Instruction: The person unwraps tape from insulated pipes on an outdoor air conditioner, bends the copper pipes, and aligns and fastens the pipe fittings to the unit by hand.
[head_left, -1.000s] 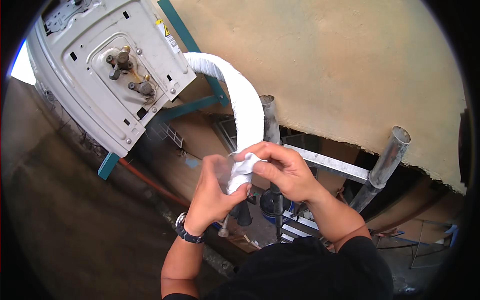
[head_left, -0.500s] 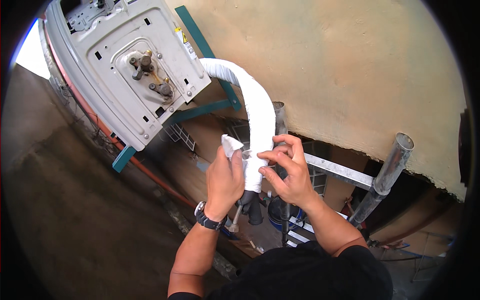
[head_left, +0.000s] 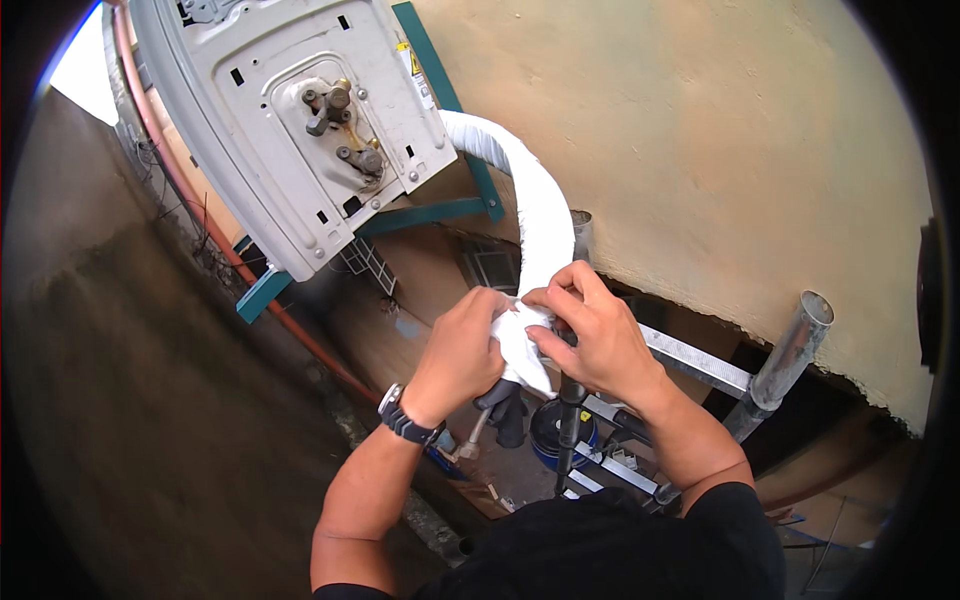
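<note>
A thick bundle of pipes wrapped in white tape (head_left: 548, 205) curves down from the outdoor air-conditioner unit (head_left: 280, 160) to my hands. My left hand (head_left: 462, 350), a watch on its wrist, is closed on the wrapping tape (head_left: 522, 350) at the bundle's lower part. From the right, my right hand (head_left: 598, 335) pinches the same tape with thumb and fingers. A loose, crumpled flap of tape hangs between the two hands. Below them stick out black insulated pipe ends (head_left: 508, 418), one with a metal nut (head_left: 468, 450). The fingertips are partly hidden behind the tape.
The unit's brass valves (head_left: 340, 108) face me. A green bracket (head_left: 425, 214) holds the unit against the beige wall (head_left: 680, 130). Metal scaffold tubing (head_left: 795, 345) stands at right. Far below is a dark blue bucket (head_left: 562, 435). An orange pipe (head_left: 215, 235) runs along the left.
Both hands have come closer together on the bundle. The raised tape end in my left hand now hangs down across the front, and my right hand grips it. The view has shifted slightly.
</note>
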